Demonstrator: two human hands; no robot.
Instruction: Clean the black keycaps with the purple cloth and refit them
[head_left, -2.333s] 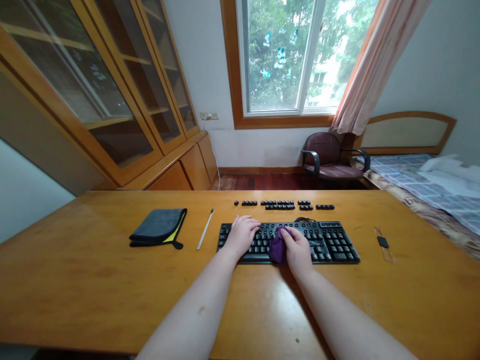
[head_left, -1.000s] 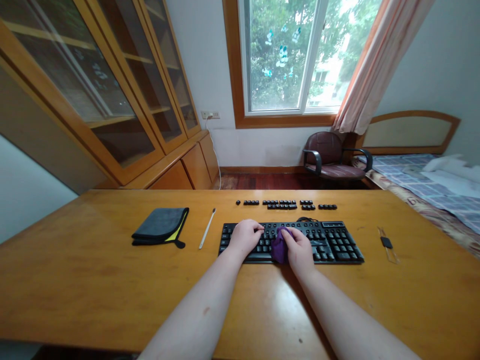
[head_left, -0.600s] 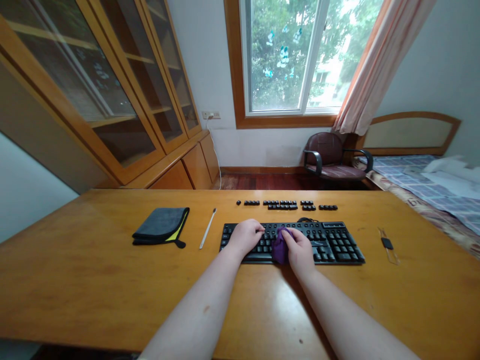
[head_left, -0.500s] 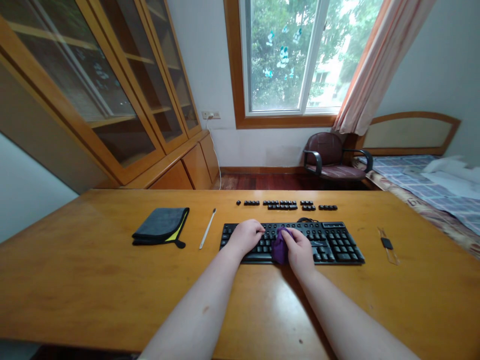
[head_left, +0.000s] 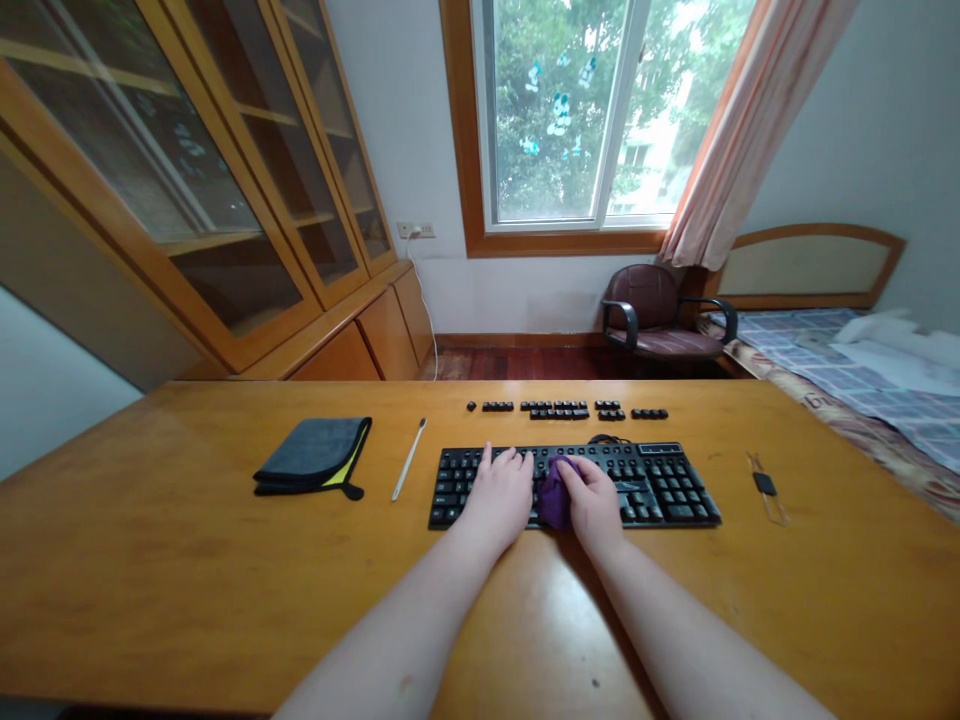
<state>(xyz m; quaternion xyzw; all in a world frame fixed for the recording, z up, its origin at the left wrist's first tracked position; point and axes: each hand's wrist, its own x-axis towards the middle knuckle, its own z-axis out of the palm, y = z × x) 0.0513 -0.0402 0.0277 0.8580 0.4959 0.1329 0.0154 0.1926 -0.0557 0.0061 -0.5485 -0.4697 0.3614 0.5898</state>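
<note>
A black keyboard lies on the wooden desk in front of me. My left hand rests on its left half, palm down with the fingers apart, and holds nothing. Pinched in my right hand is a crumpled purple cloth, which sits over the middle keys. Behind the keyboard, loose black keycaps stand in short rows, with a single keycap at their left end. The keys under both hands and the cloth are hidden.
Left of the keyboard lie a white toothbrush and a folded grey cloth with yellow inside. A keycap puller with wire loops is on the right of the desk. Beyond stand a chair and a bed.
My left hand has uncurled, moved slightly right and toward me, and now lies with its fingers spread on the keys. My right hand still grips the purple cloth. The view has shifted slightly.
</note>
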